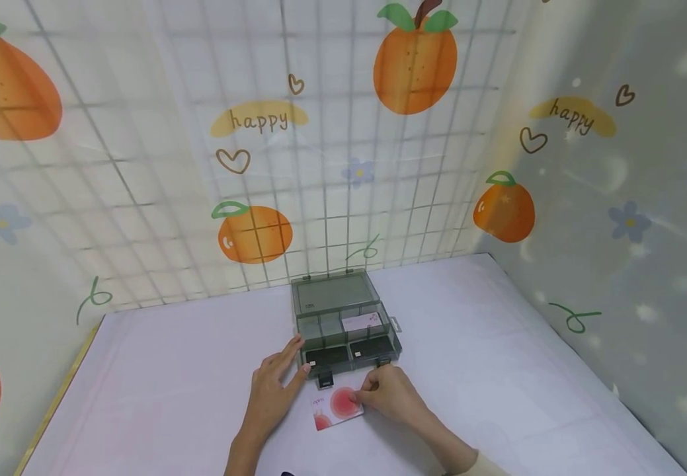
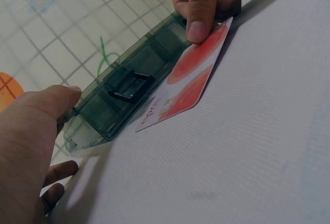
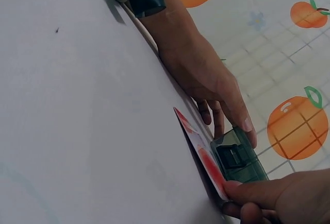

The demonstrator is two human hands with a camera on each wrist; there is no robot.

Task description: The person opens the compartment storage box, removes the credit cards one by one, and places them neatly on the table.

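Observation:
A person's right hand (image 1: 391, 395) pinches the right end of a white card with red-pink circles (image 1: 334, 411) between thumb and fingers. In the left wrist view the card (image 2: 188, 77) is tilted, in front of the box, and shows a chip-like square. Just behind it lies a translucent dark green compartment box (image 1: 327, 324) with its lid raised. The left hand (image 1: 273, 390) touches the box's left end with thumb and forefinger extended. Part of the right hand's fingers is hidden behind the card.
A white-pink card (image 1: 361, 322) is in the box's back right compartment. Dark panels (image 1: 373, 347) with small white labels fill the front ones. A black latch (image 1: 325, 379) projects from the front. The white table (image 1: 188, 383) meets fruit-printed curtains (image 1: 319, 152) behind and at the sides.

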